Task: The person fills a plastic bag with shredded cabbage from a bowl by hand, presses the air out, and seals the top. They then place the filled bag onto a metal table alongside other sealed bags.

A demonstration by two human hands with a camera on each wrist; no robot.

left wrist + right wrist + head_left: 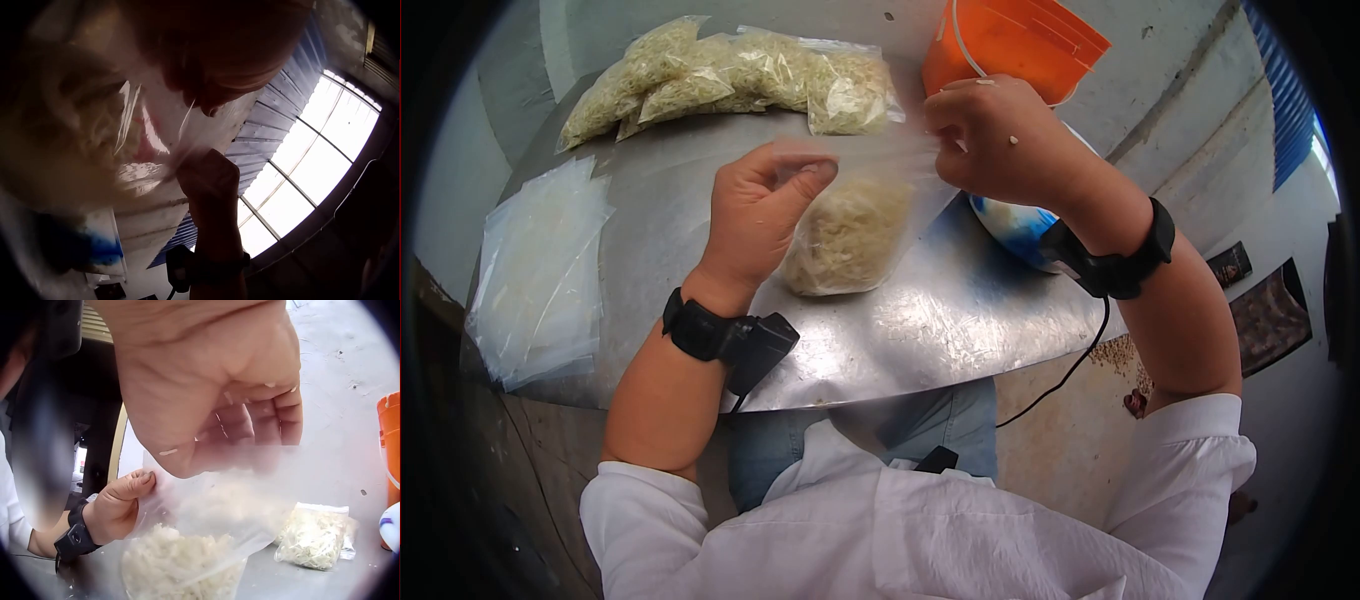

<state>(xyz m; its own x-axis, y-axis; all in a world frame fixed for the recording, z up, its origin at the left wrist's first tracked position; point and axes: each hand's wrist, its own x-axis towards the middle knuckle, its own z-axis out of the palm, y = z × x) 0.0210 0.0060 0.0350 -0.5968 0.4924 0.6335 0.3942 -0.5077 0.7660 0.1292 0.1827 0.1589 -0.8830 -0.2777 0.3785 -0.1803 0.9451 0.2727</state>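
A clear plastic bag with pale shredded food in its lower part is held up over the metal table. My left hand pinches its upper left edge between thumb and fingers. On the opposite side, my right hand grips the upper right edge with curled fingers, and the film stretches between both hands. Small pale shreds stick to the right hand's skin. In the right wrist view, the filling bulges at the bottom while the upper film is loose. The left wrist view is dark, with the right hand beyond the shiny film.
Several filled bags lie in a row at the table's back. A stack of flat plastic bags sits at the left. An orange bucket stands at the back right, near a blue and white object partly behind the right wrist.
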